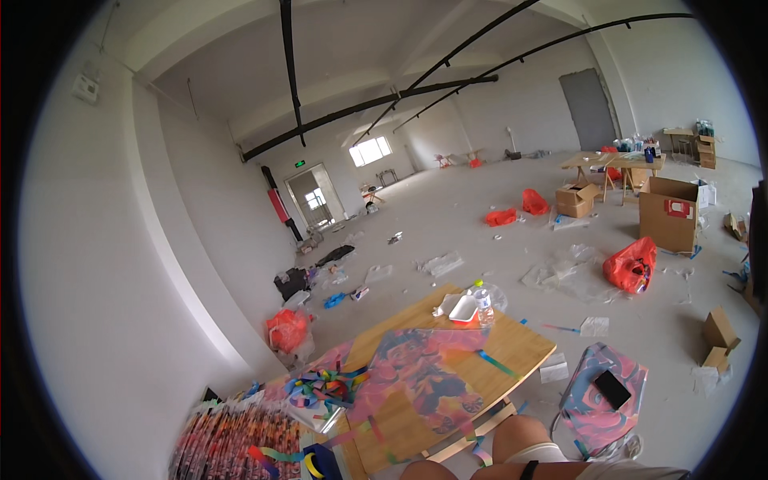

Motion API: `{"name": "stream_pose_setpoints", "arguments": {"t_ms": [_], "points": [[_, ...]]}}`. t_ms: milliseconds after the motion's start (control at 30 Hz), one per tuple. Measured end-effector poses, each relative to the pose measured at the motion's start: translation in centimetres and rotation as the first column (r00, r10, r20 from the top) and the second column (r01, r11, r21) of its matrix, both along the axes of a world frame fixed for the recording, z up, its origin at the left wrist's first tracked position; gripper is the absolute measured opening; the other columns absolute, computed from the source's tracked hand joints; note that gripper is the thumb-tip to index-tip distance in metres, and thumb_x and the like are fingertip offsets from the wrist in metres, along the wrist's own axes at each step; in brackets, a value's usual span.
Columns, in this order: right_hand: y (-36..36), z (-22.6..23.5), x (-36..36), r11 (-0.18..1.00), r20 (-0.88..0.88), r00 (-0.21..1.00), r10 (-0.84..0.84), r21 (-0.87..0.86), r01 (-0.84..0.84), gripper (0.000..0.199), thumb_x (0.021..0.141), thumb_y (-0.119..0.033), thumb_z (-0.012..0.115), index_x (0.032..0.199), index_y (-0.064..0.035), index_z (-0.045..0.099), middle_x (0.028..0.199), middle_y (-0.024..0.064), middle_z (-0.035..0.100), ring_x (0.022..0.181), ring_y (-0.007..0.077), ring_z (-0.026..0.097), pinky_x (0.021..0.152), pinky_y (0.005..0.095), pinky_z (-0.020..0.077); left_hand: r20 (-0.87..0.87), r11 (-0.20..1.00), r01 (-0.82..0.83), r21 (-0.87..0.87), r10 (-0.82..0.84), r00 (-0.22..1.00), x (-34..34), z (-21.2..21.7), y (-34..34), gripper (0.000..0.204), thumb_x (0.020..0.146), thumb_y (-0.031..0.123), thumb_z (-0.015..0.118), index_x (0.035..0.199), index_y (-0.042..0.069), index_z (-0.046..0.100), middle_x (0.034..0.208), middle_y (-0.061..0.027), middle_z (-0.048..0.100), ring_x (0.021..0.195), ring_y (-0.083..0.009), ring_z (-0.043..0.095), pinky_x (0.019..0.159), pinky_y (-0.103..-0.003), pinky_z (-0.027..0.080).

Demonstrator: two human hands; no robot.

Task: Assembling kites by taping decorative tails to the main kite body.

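You sit at a wooden table in a littered workroom, looking up across it.

A colourful printed sheet (420, 372) lies flat across the table (524, 344), just ahead of your knees. Your hands are out of frame, so their grip cannot be told; only a forearm (512, 472) with a black wristband shows. You would do well to keep the sheet flat and clear of the loose ribbons (324, 388).

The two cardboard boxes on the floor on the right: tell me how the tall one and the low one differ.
The tall cardboard box stands upright, well higher than the low cardboard box. The tall one bears a red patch on its front; the low one's sides look plain brown. The low one has its top flaps spread open; the tall one shows an open top with no flaps out. The tall box stands nearer than the low one. Both are brown and rest on the grey floor.
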State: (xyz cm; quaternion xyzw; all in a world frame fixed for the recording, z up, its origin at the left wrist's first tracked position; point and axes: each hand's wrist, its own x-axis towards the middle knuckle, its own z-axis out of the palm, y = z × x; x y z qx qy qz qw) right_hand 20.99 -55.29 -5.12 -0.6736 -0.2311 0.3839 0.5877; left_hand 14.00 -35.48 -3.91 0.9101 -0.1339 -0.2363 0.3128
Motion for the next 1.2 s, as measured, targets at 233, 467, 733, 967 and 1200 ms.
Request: {"name": "stream_pose_setpoints", "arguments": {"t_ms": [233,467,733,967,1200], "points": [[2.2,-1.3,1.5,0.974,0.193,0.973,0.13,-0.208,-0.089,0.039,0.074,-0.016,0.074,0.112,-0.0104,0.071,0.104,0.0128,0.073,0.096,0.0275,0.067,0.085,0.0393,0.0513,0.016,1.0,0.029,-0.007,-0.029,0.999,4.5,-5.4,2.3,0.036,0.087,0.027,0.07,0.111,-0.001,0.068,0.098,-0.0264,0.071,0.091,-0.0365,0.069,0.079,-0.044,0.053],[9.6,-7.6,3.1,0.858,0.382,0.791,0.478,-0.396,-0.327,0.042,0.071,-0.016,0.076,0.112,-0.0113,0.071,0.104,0.0141,0.073,0.098,0.0297,0.068,0.086,0.0404,0.0518,0.015,0.999,0.034,-0.031,-0.033,0.999,4.9,-9.6,3.5,0.031,0.088,0.023,0.068,0.109,-0.001,0.069,0.098,-0.025,0.071,0.09,-0.0356,0.069,0.079,-0.043,0.053],[10.3,-15.2,2.7,0.763,0.363,0.712,0.601,-0.524,-0.378,0.046,0.067,-0.017,0.079,0.113,-0.0124,0.071,0.105,0.0156,0.073,0.099,0.0323,0.069,0.086,0.0417,0.0525,0.007,0.996,0.052,-0.067,-0.052,0.999,2.7,-14.5,3.5,0.026,0.09,0.019,0.066,0.106,0.0,0.071,0.098,-0.0234,0.071,0.089,-0.0345,0.069,0.079,-0.041,0.053],[9.9,-13.0,1.2,0.77,0.395,0.708,0.586,-0.544,-0.333,0.042,0.07,-0.015,0.075,0.112,-0.0106,0.071,0.105,0.0165,0.073,0.1,0.037,0.069,0.087,0.043,0.0532,-0.014,0.998,0.038,-0.056,-0.039,0.999,0.0,-16.6,4.5,0.023,0.089,0.016,0.064,0.104,0.0,0.072,0.099,-0.0232,0.071,0.09,-0.0356,0.068,0.08,-0.042,0.053],[9.3,-10.0,1.1,0.664,0.265,0.707,0.655,-0.649,-0.372,0.04,0.073,-0.011,0.072,0.113,-0.0085,0.07,0.106,0.0187,0.073,0.101,0.0377,0.069,0.087,0.0439,0.0534,-0.072,0.998,0.06,-0.032,-0.062,0.995,0.4,-14.5,4.0,0.024,0.087,0.015,0.063,0.103,0.0,0.073,0.1,-0.0244,0.071,0.095,-0.0392,0.068,0.082,-0.044,0.053]]}}
